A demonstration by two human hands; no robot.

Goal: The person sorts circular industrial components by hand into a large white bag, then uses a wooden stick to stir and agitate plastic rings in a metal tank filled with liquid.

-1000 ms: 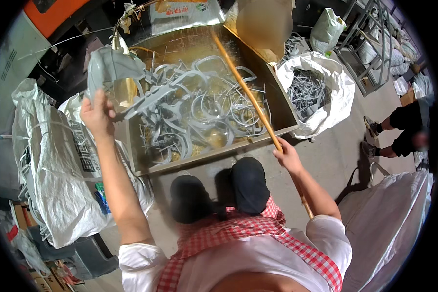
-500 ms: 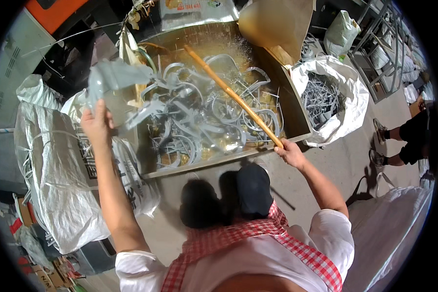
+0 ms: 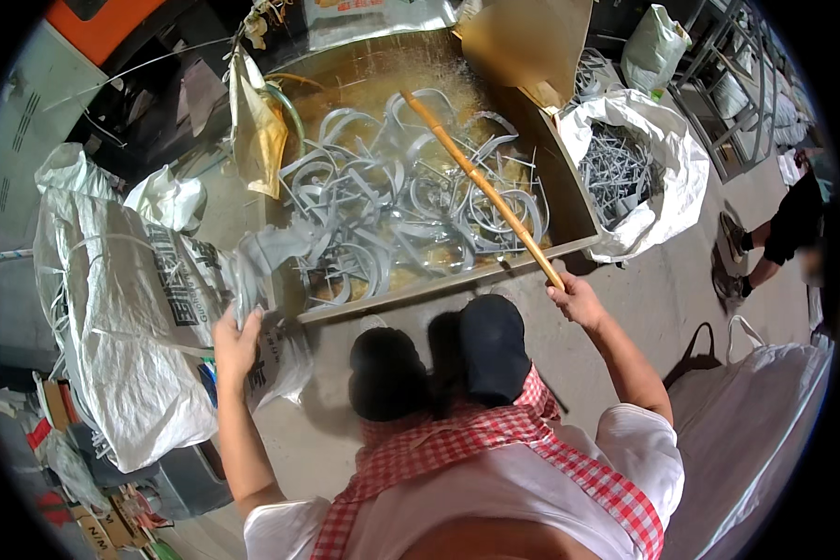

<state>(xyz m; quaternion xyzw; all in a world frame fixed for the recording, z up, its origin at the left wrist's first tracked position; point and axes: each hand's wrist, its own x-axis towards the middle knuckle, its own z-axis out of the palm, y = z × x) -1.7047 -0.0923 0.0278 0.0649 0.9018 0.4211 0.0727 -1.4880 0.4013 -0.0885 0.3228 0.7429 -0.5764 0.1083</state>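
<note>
My left hand [image 3: 236, 341] is closed on a bunched grey plastic piece [image 3: 249, 266], which reaches up toward the tub's near left corner. Between my right thumb and fingers lies the lower end of a wooden stick [image 3: 485, 189], so my right hand [image 3: 579, 301] is closed too. The stick slants up and left over a rectangular tub [image 3: 439, 285] of shallow yellowish water. Lying in the water is a tangle of grey curved plastic pieces [image 3: 364, 182]. The stick's far end is above the tangle; I cannot tell whether it touches anything.
White woven sacks [image 3: 112, 327] stand left of the tub. At its right is an open white sack [image 3: 667, 201] of thin grey plastic bits. A brown board [image 3: 532, 47] leans at the far right corner. Another person's legs [image 3: 763, 238] show at the right edge.
My left hand has come down and toward me, from beside the tub's left wall to its near left corner, still with grey plastic. My right hand and the stick have shifted slightly right.
</note>
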